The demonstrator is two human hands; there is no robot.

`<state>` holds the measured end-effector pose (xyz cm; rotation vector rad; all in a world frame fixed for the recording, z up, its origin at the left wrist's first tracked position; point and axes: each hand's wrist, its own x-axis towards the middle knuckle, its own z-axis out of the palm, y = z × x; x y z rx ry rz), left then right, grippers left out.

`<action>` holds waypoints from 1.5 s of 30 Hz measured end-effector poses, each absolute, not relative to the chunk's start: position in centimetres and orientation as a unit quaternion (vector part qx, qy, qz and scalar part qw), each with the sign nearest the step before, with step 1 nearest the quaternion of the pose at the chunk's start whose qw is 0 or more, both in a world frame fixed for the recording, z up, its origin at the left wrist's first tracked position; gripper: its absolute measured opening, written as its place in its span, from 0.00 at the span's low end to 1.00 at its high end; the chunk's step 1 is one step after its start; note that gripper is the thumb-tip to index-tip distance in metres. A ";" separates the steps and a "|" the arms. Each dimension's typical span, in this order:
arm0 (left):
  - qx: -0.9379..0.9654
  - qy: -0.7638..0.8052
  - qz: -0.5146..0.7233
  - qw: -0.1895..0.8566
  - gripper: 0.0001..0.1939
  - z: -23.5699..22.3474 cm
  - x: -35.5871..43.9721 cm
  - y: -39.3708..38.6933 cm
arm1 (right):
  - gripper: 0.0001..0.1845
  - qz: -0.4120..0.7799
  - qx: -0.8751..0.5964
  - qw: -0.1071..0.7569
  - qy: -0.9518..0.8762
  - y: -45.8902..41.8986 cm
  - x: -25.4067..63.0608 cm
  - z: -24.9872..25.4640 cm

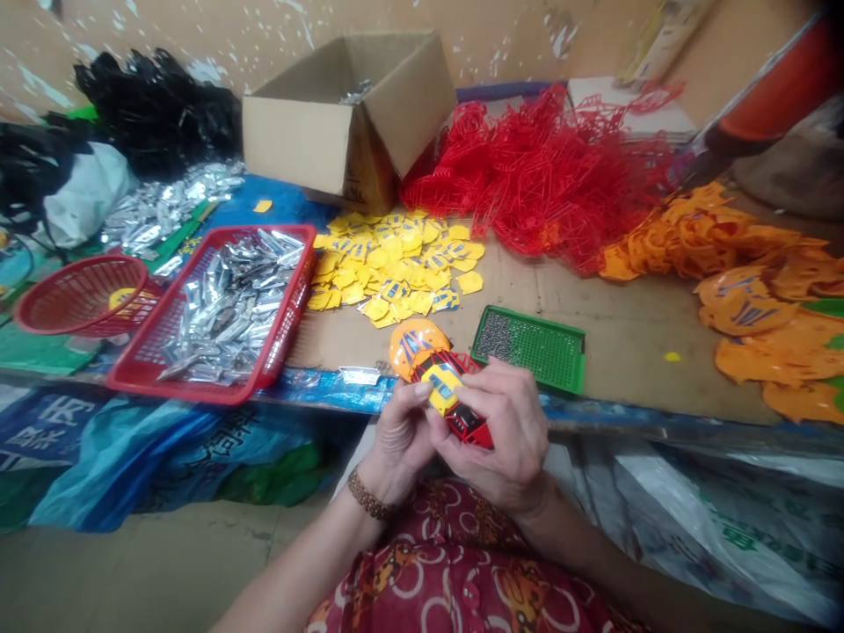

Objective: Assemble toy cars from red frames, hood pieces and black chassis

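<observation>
Both hands hold a small plastic assembly [443,393] just in front of the table edge. It combines a red frame, a yellow printed piece and a rounded orange piece [417,345]. My left hand [399,437] pinches its left side, with a beaded bracelet [367,494] on the wrist. My right hand [505,431] grips the red lower end and the yellow piece. Fingers hide part of the assembly. Behind the hands lie a heap of yellow printed pieces [396,264], a tangle of red plastic frames [541,180] and a pile of orange pieces [745,299].
A green tray of small dark parts [527,347] sits beyond my right hand. To the left stand a red crate of foil packets [149,334] and a round red basket [83,296]. An open cardboard box [309,114] and black bags [155,110] stand behind.
</observation>
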<state>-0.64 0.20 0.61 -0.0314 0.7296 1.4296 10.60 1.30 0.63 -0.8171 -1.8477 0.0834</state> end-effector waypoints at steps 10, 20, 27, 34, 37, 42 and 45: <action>-0.040 0.319 0.655 0.684 0.27 1.2 -0.7 0.7 | 0.25 0.096 -0.391 0.479 -0.780 1.7 10.7 0.7; -0.047 0.325 0.664 0.672 0.25 0.7 -0.7 0.7 | 0.23 0.075 -0.382 0.494 -0.778 1.8 10.7 0.3; 0.010 0.359 0.666 0.653 0.24 0.5 -0.7 0.6 | 0.18 0.107 -0.409 0.493 -0.760 1.9 10.6 0.4; 0.088 0.381 0.681 0.619 0.18 0.5 -1.0 0.3 | 0.16 0.187 -0.427 0.483 -0.742 2.2 11.0 0.7; 0.089 0.385 0.682 0.615 0.20 0.4 -1.0 0.2 | 0.16 0.171 -0.422 0.467 -0.758 2.4 11.2 0.8; 0.080 0.393 0.680 0.615 0.24 0.2 -1.1 0.2 | 0.19 0.127 -0.415 0.437 -0.788 2.6 11.2 1.0; 0.077 0.396 0.677 0.616 0.25 0.1 -1.1 0.2 | 0.18 0.138 -0.407 0.435 -0.791 2.6 11.1 1.0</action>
